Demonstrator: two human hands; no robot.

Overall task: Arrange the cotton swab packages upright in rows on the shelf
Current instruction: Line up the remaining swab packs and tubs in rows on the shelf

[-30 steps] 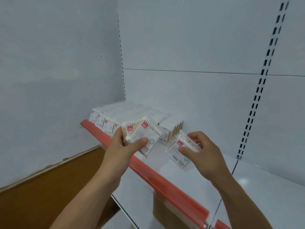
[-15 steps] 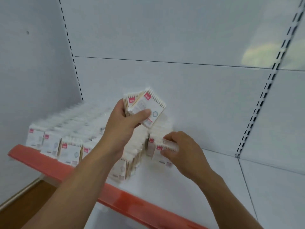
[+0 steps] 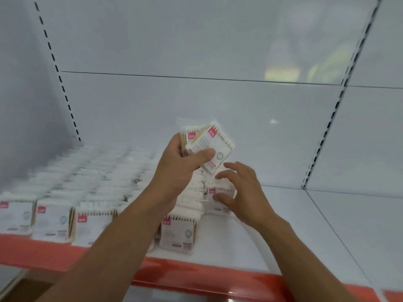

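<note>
Shelf (image 3: pixel 283 225), white with a red front edge (image 3: pixel 196 275), carries rows of cotton swab packages (image 3: pixel 87 192) standing upright across its left half, blurred toward the back wall (image 3: pixel 196 40). The left hand (image 3: pixel 176 168) is raised above the rightmost row, its grip closed around a small fanned stack of packages (image 3: pixel 214 149), thumb across the front one, which tilts to the right. The right hand (image 3: pixel 242 192) sits lower, its grip wide, fingers spread and loosely bent. Its thumb touches the face of a single upright package (image 3: pixel 218 189) at the right end of the rows.
</note>
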